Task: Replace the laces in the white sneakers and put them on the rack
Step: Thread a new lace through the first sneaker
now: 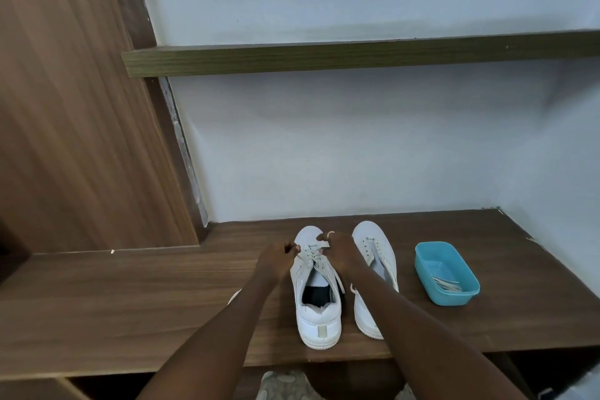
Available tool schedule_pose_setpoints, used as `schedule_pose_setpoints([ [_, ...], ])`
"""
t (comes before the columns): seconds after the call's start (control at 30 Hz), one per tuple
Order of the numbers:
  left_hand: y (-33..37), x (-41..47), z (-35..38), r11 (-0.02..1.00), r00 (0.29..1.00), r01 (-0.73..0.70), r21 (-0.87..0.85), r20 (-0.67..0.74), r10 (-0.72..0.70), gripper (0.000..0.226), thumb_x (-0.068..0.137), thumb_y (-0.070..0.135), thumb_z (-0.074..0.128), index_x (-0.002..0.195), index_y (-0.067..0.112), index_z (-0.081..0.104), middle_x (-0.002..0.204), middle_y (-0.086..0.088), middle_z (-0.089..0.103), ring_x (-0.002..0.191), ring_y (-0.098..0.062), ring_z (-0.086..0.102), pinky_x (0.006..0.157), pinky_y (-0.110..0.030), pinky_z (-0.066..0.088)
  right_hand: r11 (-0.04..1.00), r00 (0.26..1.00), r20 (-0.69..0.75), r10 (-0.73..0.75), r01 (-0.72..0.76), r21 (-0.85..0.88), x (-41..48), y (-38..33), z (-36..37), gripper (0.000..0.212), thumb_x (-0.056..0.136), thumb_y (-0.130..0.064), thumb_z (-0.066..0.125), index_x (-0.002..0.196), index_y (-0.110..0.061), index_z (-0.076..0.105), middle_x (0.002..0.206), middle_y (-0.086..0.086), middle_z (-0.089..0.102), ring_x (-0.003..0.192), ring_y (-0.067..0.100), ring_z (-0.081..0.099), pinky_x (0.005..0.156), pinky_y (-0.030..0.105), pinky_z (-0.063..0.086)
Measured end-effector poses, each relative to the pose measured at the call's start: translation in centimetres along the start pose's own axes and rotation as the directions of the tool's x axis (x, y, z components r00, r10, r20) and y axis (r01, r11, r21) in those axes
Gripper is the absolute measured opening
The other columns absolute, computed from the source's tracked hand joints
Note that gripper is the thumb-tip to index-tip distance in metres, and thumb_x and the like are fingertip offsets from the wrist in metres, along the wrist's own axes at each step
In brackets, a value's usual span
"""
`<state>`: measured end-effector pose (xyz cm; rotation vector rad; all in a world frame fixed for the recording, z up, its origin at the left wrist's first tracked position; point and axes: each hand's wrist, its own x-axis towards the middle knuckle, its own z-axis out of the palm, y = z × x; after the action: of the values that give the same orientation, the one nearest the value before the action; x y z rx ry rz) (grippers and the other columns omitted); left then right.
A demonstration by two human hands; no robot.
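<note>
Two white sneakers stood side by side on the worktop (pixel 162 302), toes to the wall. The left hand (pixel 279 255) and right hand (pixel 341 250), fingers curled, each pinched the lace (pixel 313 256) at the toe-end eyelets of the left sneaker (pixel 316 312). The lace looked soft, limp and light, best gripped near its tip. The right sneaker (pixel 376 243) stood untouched. Spare laces (pixel 446 284) lay in a blue tub (pixel 420 261).
</note>
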<state>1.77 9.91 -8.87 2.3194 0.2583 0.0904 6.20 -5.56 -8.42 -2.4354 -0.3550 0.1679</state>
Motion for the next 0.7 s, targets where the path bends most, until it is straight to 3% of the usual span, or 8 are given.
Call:
schedule_pose_setpoints([
  [0.1,1.7,0.0,-0.7,0.998,0.998,-0.05,-0.023,-0.026,0.05,0.026,0.097,0.027,0.049,0.089,0.009,0.065,0.067,0.001,0.058,0.067,-0.012,0.051,0.059,-0.025,0.035,0.992,0.995,0.103,-0.003,-0.01,0.126,0.1,-1.4,0.3,0.039,0.083,-0.017,0.069,0.121,-0.011,0.06,0.121,0.003,0.062,0.114,0.017,0.056,0.091,0.023,0.041],
  [0.17,2.6,0.2,-1.1,0.994,0.997,-0.073,-0.08,-0.03,0.071,0.024,0.096,0.025,0.049,0.092,0.01,0.067,0.082,-0.005,0.069,0.076,-0.016,0.06,0.071,-0.028,0.046,0.994,0.996,0.089,-0.032,0.023,0.102,0.0,-2.4,0.7,0.013,0.086,-0.018,0.065,0.096,-0.009,0.066,0.09,0.005,0.063,0.09,0.014,0.057,0.069,0.017,0.038],
  [0.23,3.3,0.2,-1.4,0.981,0.995,-0.096,-0.166,-0.05,0.089,0.019,0.096,0.022,0.048,0.091,0.014,0.065,0.087,-0.005,0.071,0.08,-0.02,0.066,0.08,-0.036,0.053,0.996,0.998,0.017,-0.055,0.053,0.076,-0.1,-3.2,0.8,0.018,0.091,-0.015,0.055,0.081,-0.005,0.065,0.071,0.004,0.055,0.07,0.012,0.049,0.054,0.014,0.03],
  [0.33,3.7,0.2,-2.1,0.974,0.994,-0.086,-0.211,-0.09,0.068,0.019,0.098,0.017,0.045,0.098,0.009,0.062,0.084,-0.004,0.068,0.069,-0.018,0.066,0.067,-0.021,0.054,0.996,0.997,-0.043,-0.067,0.069,0.059,0.1,-3.7,0.4,0.024,0.093,-0.017,0.051,0.071,-0.014,0.059,0.064,0.0,0.047,0.065,0.011,0.044,0.058,0.021,0.028],
  [0.43,3.2,0.0,-2.2,0.96,0.999,0.001,-0.279,-0.04,-0.012,0.02,0.097,0.01,0.044,0.105,0.008,0.061,0.083,-0.007,0.065,0.053,-0.014,0.06,0.058,-0.025,0.053,0.99,0.995,-0.102,-0.023,0.037,0.137,0.4,-3.7,-0.1,0.037,0.091,-0.023,0.057,0.057,-0.015,0.049,0.057,-0.004,0.039,0.066,0.017,0.047,0.064,0.028,0.032],
  [0.5,2.8,-0.1,-2.0,0.966,0.999,0.016,-0.256,0.034,-0.008,0.023,0.093,0.006,0.046,0.105,0.015,0.063,0.083,-0.006,0.064,0.048,-0.009,0.059,0.054,-0.023,0.053,0.977,0.992,-0.124,-0.021,0.047,0.21,0.4,-3.8,-0.6,0.036,0.09,-0.024,0.06,0.057,-0.01,0.055,0.056,0.002,0.046,0.067,0.025,0.052,0.065,0.035,0.036],
  [0.57,2.6,-0.4,-1.7,0.962,0.995,0.017,-0.274,0.104,0.012,0.02,0.09,0.008,0.053,0.103,0.016,0.066,0.085,-0.006,0.065,0.058,-0.011,0.061,0.049,-0.02,0.049,0.947,0.991,-0.133,-0.034,0.075,0.312,0.2,-4.0,-1.2,0.026,0.088,-0.021,0.062,0.069,-0.005,0.069,0.06,0.004,0.056,0.069,0.025,0.056,0.068,0.034,0.04],
  [0.7,2.8,0.0,-0.8,0.952,0.993,-0.034,-0.305,0.099,0.067,0.012,0.087,0.009,0.059,0.088,0.014,0.07,0.086,-0.005,0.066,0.081,-0.016,0.059,0.071,-0.03,0.049,0.839,0.991,-0.129,-0.038,0.102,0.535,-0.4,-4.6,-2.2,0.014,0.087,-0.013,0.063,0.091,-0.007,0.076,0.07,-0.004,0.067,0.064,0.013,0.062,0.068,0.021,0.047],
])
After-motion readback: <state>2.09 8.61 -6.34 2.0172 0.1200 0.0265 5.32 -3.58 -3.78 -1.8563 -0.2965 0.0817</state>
